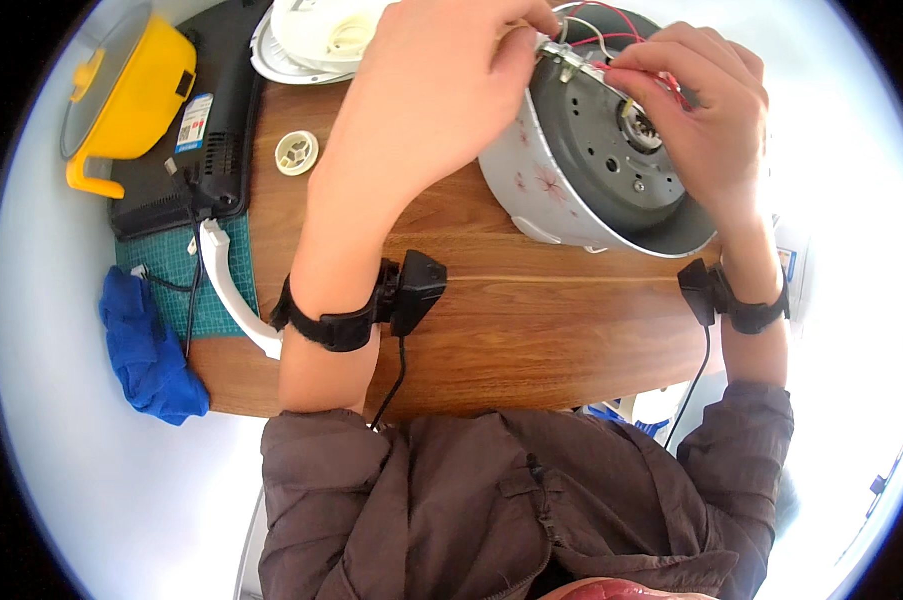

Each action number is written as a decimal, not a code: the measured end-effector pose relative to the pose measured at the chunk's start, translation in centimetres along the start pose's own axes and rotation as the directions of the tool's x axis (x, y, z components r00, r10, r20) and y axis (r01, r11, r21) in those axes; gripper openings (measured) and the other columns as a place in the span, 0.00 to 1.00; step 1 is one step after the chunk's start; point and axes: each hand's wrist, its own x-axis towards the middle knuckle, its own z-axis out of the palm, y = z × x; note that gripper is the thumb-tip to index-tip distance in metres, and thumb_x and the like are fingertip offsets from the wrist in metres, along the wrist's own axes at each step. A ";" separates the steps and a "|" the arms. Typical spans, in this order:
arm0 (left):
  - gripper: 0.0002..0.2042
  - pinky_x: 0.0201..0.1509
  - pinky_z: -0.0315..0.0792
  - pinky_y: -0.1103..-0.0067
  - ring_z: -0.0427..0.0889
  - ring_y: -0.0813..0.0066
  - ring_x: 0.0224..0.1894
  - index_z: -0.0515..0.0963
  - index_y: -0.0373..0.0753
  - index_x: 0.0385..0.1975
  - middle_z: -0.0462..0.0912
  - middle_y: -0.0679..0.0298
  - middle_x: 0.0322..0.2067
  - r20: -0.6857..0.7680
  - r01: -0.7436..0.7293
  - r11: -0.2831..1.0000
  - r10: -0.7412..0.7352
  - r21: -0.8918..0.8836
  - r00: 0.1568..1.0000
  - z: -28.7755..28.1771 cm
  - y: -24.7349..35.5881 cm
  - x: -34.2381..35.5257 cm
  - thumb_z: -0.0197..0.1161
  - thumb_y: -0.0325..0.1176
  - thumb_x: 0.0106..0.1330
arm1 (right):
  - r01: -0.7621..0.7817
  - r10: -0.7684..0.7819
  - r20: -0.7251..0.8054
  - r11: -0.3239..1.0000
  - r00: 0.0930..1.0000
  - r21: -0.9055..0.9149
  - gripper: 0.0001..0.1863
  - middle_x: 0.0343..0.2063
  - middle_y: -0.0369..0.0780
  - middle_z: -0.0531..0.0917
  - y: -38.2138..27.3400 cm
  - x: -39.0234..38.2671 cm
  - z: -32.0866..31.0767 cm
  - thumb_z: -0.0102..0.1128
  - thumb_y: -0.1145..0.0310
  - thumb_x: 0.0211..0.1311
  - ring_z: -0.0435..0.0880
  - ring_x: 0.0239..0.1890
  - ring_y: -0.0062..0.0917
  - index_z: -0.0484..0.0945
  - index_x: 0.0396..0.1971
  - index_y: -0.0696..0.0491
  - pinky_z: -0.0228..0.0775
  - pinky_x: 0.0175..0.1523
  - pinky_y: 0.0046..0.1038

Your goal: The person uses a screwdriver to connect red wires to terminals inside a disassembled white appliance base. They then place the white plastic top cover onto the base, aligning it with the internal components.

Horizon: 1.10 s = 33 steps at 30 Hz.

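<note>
Wood-grained tabletop (571, 330) is bordered by pale, bright surroundings, with a yellow pot (141, 95), a black flat appliance (226, 85), a green mat (166, 255) and a blue cloth (146, 345) gathered toward the left. At the table's far right side, a round housing (531, 195) is set down, open side up and tipped slightly toward the wearer. Its outer wall is whitish grey, printed with reddish starburst flowers; its dark grey inside is pierced by small holes around a central fitting (643, 128). Over its far left rim a slim silvery strip (571, 62) is held up, with red wire (626, 37) and white wire (599, 36) close by. One end is pinched by the left hand (461, 80) — thumb and forefinger nearly together. By the right hand (706, 100), the other end is pinched likewise — whether wire is gripped too cannot be told.
</note>
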 end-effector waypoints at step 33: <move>0.11 0.48 0.76 0.78 0.82 0.74 0.43 0.80 0.31 0.49 0.84 0.57 0.40 0.100 0.254 0.941 -0.237 -0.222 0.966 1.1 0.1 0.2 0.60 0.18 0.68 | 0.136 -0.118 -0.106 0.974 0.987 0.180 0.06 0.29 0.32 0.85 2.4 0.4 0.5 0.76 0.72 0.50 0.84 0.37 0.26 0.86 0.27 0.50 0.65 0.50 0.31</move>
